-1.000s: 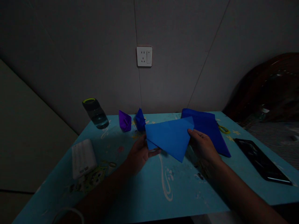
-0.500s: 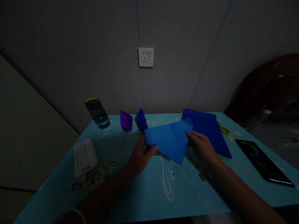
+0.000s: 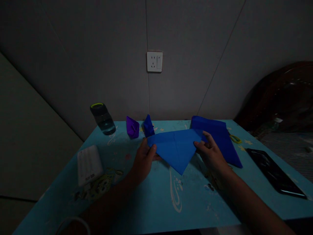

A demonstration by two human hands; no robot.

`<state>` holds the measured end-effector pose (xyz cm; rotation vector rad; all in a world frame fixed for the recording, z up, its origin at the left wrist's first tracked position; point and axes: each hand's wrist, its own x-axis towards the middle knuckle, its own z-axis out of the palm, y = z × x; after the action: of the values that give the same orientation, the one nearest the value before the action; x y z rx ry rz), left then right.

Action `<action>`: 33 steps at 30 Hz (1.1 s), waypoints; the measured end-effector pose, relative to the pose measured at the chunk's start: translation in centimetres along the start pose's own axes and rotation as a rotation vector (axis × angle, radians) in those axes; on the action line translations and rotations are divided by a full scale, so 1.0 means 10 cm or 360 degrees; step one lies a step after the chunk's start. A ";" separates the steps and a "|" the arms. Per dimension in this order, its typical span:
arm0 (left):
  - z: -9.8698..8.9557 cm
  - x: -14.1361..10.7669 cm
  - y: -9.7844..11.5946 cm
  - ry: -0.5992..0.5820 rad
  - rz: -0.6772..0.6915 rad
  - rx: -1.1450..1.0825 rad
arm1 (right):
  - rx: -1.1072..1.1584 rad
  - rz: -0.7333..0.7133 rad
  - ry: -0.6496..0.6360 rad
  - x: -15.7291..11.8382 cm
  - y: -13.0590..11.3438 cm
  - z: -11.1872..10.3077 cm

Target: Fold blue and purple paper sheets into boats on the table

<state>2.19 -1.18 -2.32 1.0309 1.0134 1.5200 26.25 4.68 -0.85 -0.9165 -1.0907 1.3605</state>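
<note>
Below a matte grey panelled wall, a glossy blue patterned tabletop is being reached over by two bare hands. Near the middle, a creased blue paper sheet, its lowest point aimed at six o'clock, is being clamped by the left hand at its nine-o'clock end and pinched by the right hand at three. From there, angular purple and dark-blue folded papers are being displayed toward ten o'clock, while flat dark-blue paper is being partly overlapped toward two-thirty.
</note>
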 end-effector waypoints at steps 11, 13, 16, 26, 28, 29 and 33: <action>-0.03 0.02 0.04 -0.0002 -0.0106 -0.0250 | 0.0140 0.0022 -0.0140 -0.02 -0.01 -0.03; -0.02 0.01 0.08 0.0002 -0.0119 -0.0309 | 0.0169 0.0023 -0.0177 -0.01 0.00 -0.05; 0.00 0.00 0.12 -0.0039 -0.0143 -0.0390 | 0.0240 0.0016 -0.0192 0.01 0.01 -0.08; 0.01 0.01 0.19 -0.0035 -0.0237 -0.0517 | 0.0230 0.0018 -0.0211 0.04 0.01 -0.13; 0.01 0.00 0.21 -0.0087 -0.0246 -0.0518 | 0.0225 0.0020 -0.0208 0.03 -0.02 -0.13; 0.01 0.00 0.22 -0.0095 -0.0248 -0.0516 | 0.0217 0.0028 -0.0215 0.03 -0.04 -0.13; 0.00 0.01 0.20 -0.0057 -0.0232 -0.0520 | 0.0154 0.0086 -0.0294 0.00 -0.13 -0.14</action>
<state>1.62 -1.42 -0.42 0.7356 0.7656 1.4812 27.96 4.83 0.00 -0.7658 -1.1346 1.5532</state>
